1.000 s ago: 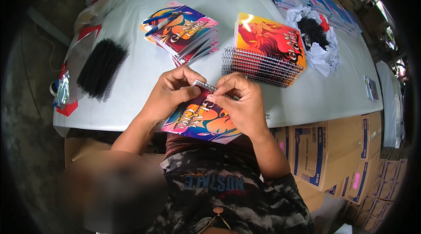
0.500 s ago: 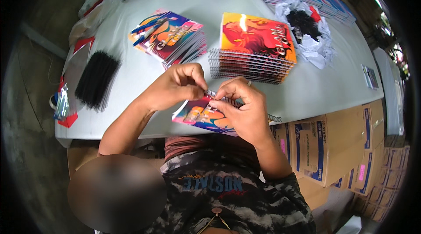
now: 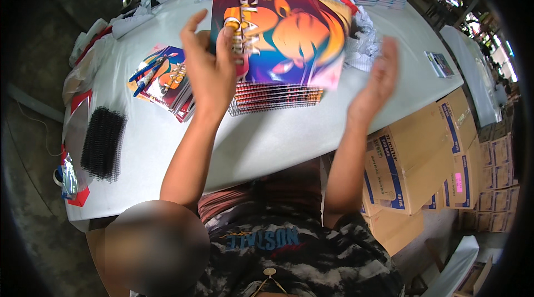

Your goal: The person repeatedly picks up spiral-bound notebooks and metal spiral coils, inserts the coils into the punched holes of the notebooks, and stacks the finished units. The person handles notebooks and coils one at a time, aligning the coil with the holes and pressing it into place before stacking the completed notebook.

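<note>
half a second ago both my hands were at its coil; now the notebook [image 3: 303, 35] is lifted outward, in front of the bound stack [image 3: 275, 99] and hiding much of it, so i judge the close coil work has paused or ended. my left hand [image 3: 210, 66] grips its edge near the stack's left end, thumb over the cover, while my right hand [image 3: 378, 77], blurred, is off it to the stack's right, fingers straightened, holding nothing. white-and-gold lettering crosses the cover, and the cartons [image 3: 414, 147] right of the stack carry blue printed labels.
</note>
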`<act>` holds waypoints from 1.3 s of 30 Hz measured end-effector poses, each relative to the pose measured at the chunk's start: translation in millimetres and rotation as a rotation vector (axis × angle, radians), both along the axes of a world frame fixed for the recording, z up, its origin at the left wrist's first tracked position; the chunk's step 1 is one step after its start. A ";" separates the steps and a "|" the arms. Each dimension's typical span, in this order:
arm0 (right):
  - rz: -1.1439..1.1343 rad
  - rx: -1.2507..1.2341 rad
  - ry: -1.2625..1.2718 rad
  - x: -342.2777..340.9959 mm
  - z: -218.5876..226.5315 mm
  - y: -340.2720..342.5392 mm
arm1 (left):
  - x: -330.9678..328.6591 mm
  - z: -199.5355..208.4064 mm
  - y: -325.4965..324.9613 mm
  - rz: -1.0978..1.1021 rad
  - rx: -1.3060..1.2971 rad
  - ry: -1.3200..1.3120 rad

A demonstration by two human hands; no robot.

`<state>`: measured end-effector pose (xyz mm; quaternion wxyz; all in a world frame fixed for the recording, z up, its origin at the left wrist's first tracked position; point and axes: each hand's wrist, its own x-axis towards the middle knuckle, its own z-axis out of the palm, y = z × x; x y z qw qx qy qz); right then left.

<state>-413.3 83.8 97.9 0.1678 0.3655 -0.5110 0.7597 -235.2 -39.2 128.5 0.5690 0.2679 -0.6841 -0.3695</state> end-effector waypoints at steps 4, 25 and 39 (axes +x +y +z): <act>0.326 0.364 -0.228 -25.1 -85.5 -44.2 | -22.1 -66.0 -36.4 0.329 -0.175 -0.694; -0.108 0.019 -0.124 31.3 -109.2 -16.6 | 125.3 -80.5 -41.9 0.586 -0.506 -1.096; 0.449 0.537 0.702 168.2 -14.8 -42.1 | 160.5 26.7 26.8 0.038 -0.740 -0.973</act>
